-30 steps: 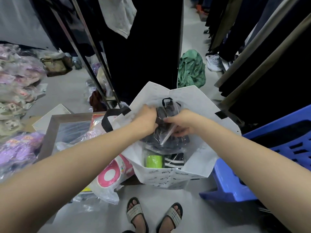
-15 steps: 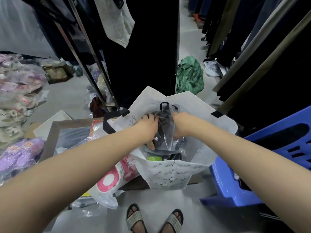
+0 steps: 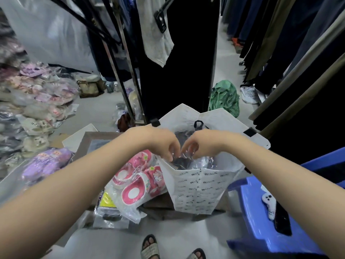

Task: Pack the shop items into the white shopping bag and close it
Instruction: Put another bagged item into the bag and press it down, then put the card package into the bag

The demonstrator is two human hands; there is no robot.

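Both hands — left hand, right hand — pinch a clear-wrapped dark packet, pressing it down into the white shopping bag on the floor, mouth open — likely making room.

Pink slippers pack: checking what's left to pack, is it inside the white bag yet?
No, the pink slippers pack lies outside, left of the white shopping bag.

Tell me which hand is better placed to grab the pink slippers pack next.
Left. The left hand is at the white shopping bag's left rim, right beside the pink slippers pack; the right hand would have to cross over.
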